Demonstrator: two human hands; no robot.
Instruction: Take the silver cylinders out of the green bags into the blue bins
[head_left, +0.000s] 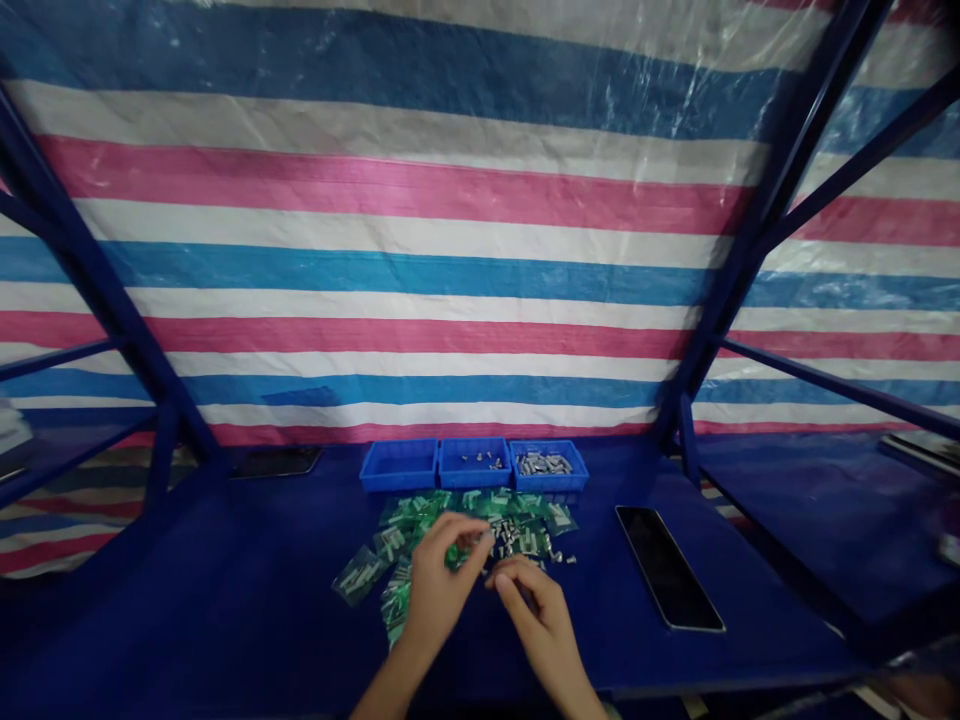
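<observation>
My left hand (446,565) is over the green-tinted packets, thumb and index finger pinched together. Close beside it, my right hand (534,600) is closed too, its thumb against the curled index finger. Whatever lies between the fingertips of either hand is too small to make out. Just beyond the fingertips is a small pile of loose metal screws (508,537). Clear plastic packets (360,575) with light strip-like pieces inside are spread around and left of my left hand.
Three blue bins stand in a row at the back: a left bin (399,447), a middle bin (472,479) with several screws, and a right bin (550,483) full of metal pieces. A phone (669,568) lies at right; a dark flat device (277,462) lies back left. Blue posts (739,265) flank the table.
</observation>
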